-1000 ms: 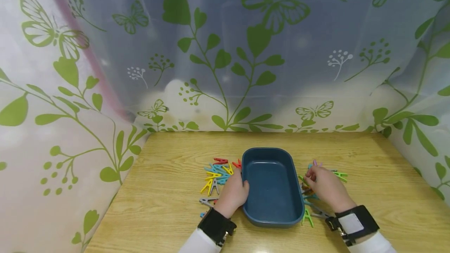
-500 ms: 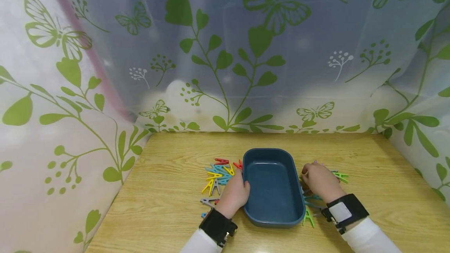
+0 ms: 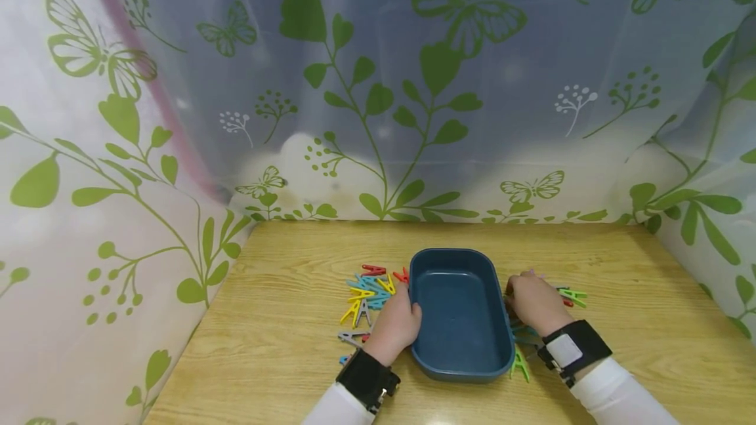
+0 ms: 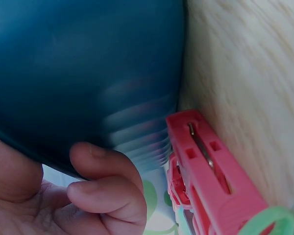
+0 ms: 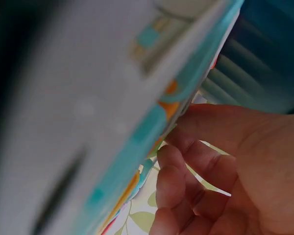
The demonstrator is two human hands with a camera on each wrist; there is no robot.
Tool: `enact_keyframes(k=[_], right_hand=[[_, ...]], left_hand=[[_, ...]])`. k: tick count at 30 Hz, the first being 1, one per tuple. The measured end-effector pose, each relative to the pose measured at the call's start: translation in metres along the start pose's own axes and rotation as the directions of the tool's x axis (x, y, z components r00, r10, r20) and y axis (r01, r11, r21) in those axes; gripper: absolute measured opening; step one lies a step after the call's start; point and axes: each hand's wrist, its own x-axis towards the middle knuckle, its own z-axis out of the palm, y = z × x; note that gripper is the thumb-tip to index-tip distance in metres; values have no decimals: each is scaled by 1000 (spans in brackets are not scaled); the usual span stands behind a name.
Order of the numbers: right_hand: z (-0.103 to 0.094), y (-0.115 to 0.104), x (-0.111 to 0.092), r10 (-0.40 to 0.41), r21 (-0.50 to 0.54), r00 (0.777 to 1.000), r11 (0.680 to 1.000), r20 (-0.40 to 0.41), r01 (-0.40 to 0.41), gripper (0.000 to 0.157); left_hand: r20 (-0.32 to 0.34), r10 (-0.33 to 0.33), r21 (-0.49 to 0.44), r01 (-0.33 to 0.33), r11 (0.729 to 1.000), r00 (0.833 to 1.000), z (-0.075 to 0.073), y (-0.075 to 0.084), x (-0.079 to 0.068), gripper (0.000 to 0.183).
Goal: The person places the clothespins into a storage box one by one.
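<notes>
My left hand (image 3: 397,325) grips the left rim of a dark blue plastic tub (image 3: 455,326), thumb at the rim and curled fingers against the outer wall in the left wrist view. Close to those fingers lies a red clothespin (image 4: 215,176). On the tub's other side my right hand (image 3: 539,307) is down among clothespins, fingers bent. In the right wrist view its thumb and fingertips come together at a turquoise clothespin (image 5: 142,142); whether they pinch one is hidden. A blurred grey clothespin (image 5: 98,107) fills the front of that view.
Left of the tub lies a loose heap of yellow, blue, grey and red clothespins (image 3: 361,295). Green clothespins (image 3: 520,366) lie by its right front corner, others beyond the right hand. A patterned curtain (image 3: 378,117) stands behind the wooden table (image 3: 283,320).
My right hand has moved left and lower, in closer to the tub's right wall, and covers clothespins that showed before. My left hand stays at the rim.
</notes>
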Motion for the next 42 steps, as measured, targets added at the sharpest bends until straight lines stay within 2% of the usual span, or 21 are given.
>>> enact_keyframes(k=[8, 14, 18, 22, 26, 29, 31, 33, 37, 42], right_hand=[[5, 2, 1, -30, -10, 999, 1000, -24, 30, 13], [2, 2, 0, -7, 19, 999, 1000, -42, 8, 14], [-9, -1, -5, 23, 60, 991, 998, -132, -16, 11], [-27, -11, -11, 46, 112, 970, 993, -237, -20, 10], [-41, -29, -19, 18, 154, 948, 987, -319, 34, 7], [-45, -45, -25, -33, 167, 938, 981, -344, 95, 8], [-43, -53, -30, -68, 177, 942, 975, -330, 133, 10], [-40, -59, -34, -94, 190, 954, 970, -285, 152, 12], [-32, -69, -39, -170, 212, 975, 957, -146, 198, 15], [-23, -75, -43, -282, 175, 959, 943, -29, 283, 22]], left_hand=[[-1, 6, 1, -6, 1000, 1000, 1, 1, 2, 47], [1, 0, -3, 0, 1000, 1000, 2, 0, 2, 46], [-1, -4, -3, 4, 1000, 1000, 3, 1, 2, 47], [-3, 1, -2, -1, 1000, 1000, 3, 1, 1, 47], [-12, 11, 2, -11, 1000, 1000, 3, 0, 1, 46], [-11, 11, 0, -11, 1000, 1000, 3, -1, 1, 46], [-6, 9, -7, -9, 1000, 1000, 3, 0, 1, 46], [-3, 8, -11, -8, 1000, 1000, 3, 0, 1, 46], [-6, 7, -11, -7, 1000, 1000, 3, 0, 1, 47], [-11, 17, -7, -17, 1000, 1000, 3, -1, 1, 45]])
